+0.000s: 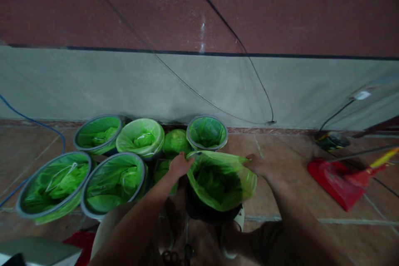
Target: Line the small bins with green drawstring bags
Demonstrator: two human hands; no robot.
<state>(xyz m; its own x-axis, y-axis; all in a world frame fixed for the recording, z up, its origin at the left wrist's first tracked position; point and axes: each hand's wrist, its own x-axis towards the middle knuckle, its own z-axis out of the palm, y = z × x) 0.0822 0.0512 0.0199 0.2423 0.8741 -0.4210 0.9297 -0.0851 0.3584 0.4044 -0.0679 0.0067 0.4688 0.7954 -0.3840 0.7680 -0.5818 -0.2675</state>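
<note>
A translucent green bin bag (pixel 222 181) hangs with its mouth held wide, partly inside a dark bin (pixel 202 210) that stands on the floor between my feet. My left hand (pixel 181 165) grips the bag's edge at the left. At the right corner of the mouth, my right hand (pixel 256 163) pinches the opposite edge. Folds inside the bag lie in shadow. Just behind it is a grey-rimmed bin (pixel 207 147) lined with the same green plastic. The far fingers of both hands are partly hidden by the bag.
Several green-lined bins, among them a front one (pixel 114 212), stand to the left along the wall (pixel 124 83). A red dustpan (pixel 336 183) and a dark can-like object (pixel 332 141) are at the right. A blue hose (pixel 37 121) runs at the far left; black cables hang on the wall.
</note>
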